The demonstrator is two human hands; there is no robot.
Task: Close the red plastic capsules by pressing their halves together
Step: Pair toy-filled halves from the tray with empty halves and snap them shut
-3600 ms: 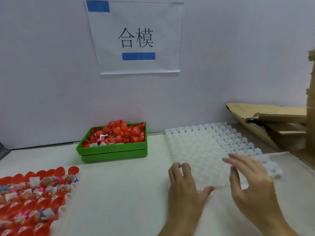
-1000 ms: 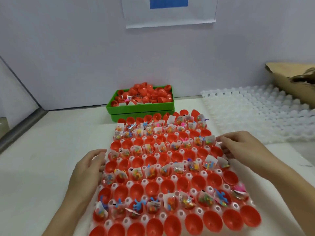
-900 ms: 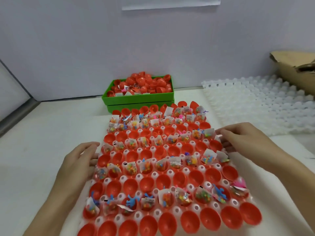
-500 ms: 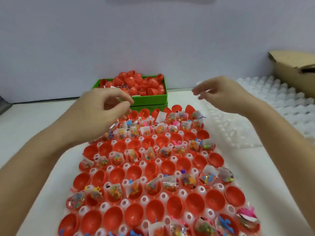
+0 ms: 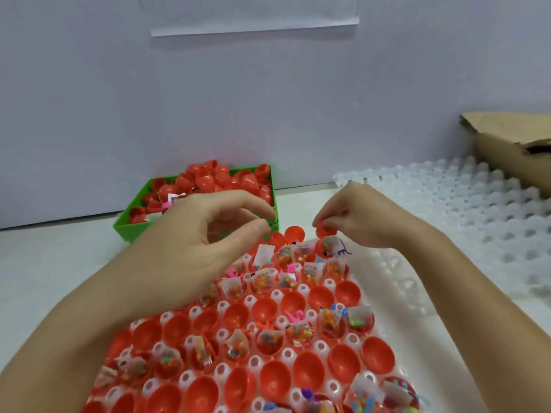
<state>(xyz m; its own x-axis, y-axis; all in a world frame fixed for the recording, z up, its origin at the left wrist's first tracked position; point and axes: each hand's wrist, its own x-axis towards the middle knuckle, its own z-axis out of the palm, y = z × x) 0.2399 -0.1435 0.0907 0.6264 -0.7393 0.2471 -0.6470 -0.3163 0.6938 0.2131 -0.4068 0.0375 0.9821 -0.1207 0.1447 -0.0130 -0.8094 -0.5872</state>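
Table [image 5: 44, 263] carries a white holder tray [image 5: 375, 281] filled with open red capsule halves [image 5: 265, 308], many containing small bagged toys. Empty white tray [image 5: 465, 210] lies to the right, just in front of a cardboard box [image 5: 512, 144]. Green bin [image 5: 131, 228] of loose red halves sits at the back. Left hand [image 5: 196, 242] hovers over the tray's far rows, fingers curved, grasping nothing. Right hand [image 5: 354, 216] pinches a red cap [image 5: 325, 231] directly above a filled half [image 5: 328, 248] at the far right corner.

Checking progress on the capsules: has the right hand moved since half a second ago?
Yes. The right hand has dropped from beside the green bin to the tray's far corner, pinching a red capsule half.
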